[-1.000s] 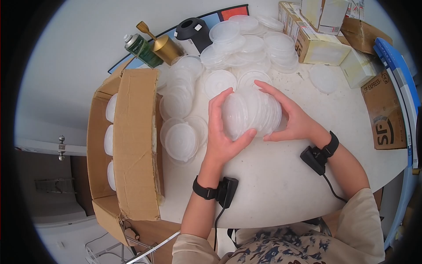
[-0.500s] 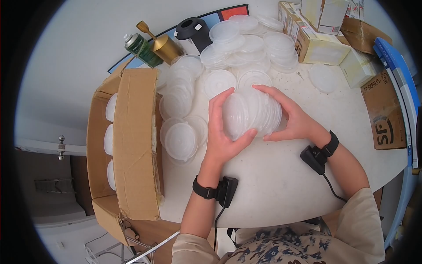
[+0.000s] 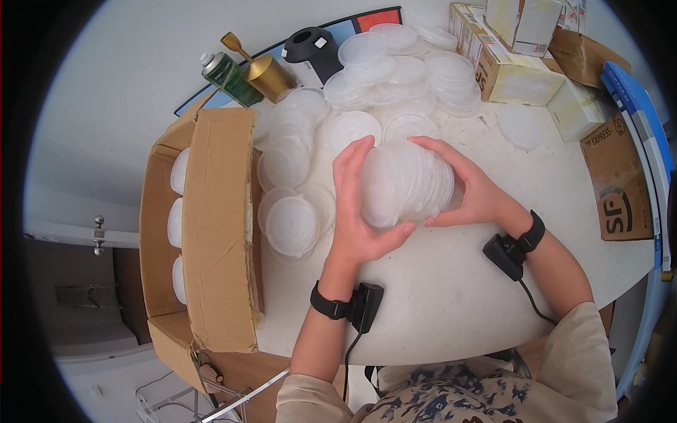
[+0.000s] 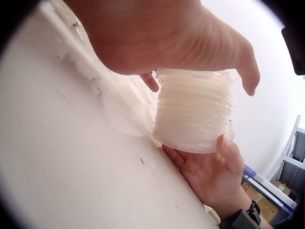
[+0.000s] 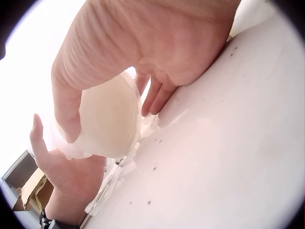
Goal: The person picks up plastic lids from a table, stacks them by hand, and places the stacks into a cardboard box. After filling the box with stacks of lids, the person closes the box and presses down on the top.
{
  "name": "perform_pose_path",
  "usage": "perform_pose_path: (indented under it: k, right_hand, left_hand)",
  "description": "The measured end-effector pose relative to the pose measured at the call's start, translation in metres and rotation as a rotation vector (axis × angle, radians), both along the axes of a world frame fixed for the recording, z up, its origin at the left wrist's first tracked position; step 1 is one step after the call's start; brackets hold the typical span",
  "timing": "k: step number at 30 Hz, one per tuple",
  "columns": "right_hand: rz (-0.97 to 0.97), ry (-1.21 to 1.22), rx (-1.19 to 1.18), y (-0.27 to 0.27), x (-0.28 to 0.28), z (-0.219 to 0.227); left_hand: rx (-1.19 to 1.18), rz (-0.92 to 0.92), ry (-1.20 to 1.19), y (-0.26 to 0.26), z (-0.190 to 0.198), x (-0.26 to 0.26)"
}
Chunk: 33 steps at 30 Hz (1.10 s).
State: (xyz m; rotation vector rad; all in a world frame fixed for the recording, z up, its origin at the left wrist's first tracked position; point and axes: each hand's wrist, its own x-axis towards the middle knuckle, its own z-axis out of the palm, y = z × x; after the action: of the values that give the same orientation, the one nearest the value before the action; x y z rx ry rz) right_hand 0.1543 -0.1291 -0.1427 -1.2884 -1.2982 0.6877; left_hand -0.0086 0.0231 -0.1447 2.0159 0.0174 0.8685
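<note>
Between both hands is a stack of round translucent plastic lids [image 3: 412, 185], held on its side above the table. My left hand [image 3: 356, 215] lies with its palm against the left end of the stack, fingers fairly straight. Its thumb stands out away from the rims. My right hand [image 3: 476, 194] grips the right end, thumb on the near side and fingers on the far side. In the left wrist view the stacked lids [image 4: 193, 114] show as a thick ribbed column. Seen from the right wrist, the thumb [image 5: 68, 121] bends over the lid at that end.
Loose lids [image 3: 282, 166] lie left of the hands, and a big heap of lids [image 3: 395, 74] lies behind. A cardboard box [image 3: 218, 233] with round white items stands at the left. Farther back are a spray can [image 3: 229, 77], a black object [image 3: 310, 53] and SF cartons [image 3: 518, 74].
The left thumb has lifted off the lids and the left fingers have straightened a little. The lids sit slightly farther right and more evenly together. The right hand has hardly moved.
</note>
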Motion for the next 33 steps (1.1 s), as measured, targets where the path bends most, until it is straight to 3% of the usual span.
perform_pose_path:
  k: [5, 16, 33]
  right_hand:
    - [-0.006, 0.032, 0.001, -0.0004, -0.0012, -0.0004]
    - [0.004, -0.008, 0.005, 0.0001, 0.0000, -0.0006]
    - [0.033, -0.031, -0.021, -0.0009, -0.0012, 0.0039]
  left_hand:
    - [-0.056, -0.027, -0.028, -0.0002, 0.0005, -0.0006]
    - [-0.150, 0.107, -0.064, 0.0006, -0.0004, -0.0016]
    - [-0.086, 0.052, -0.013, -0.0013, 0.0008, 0.0000]
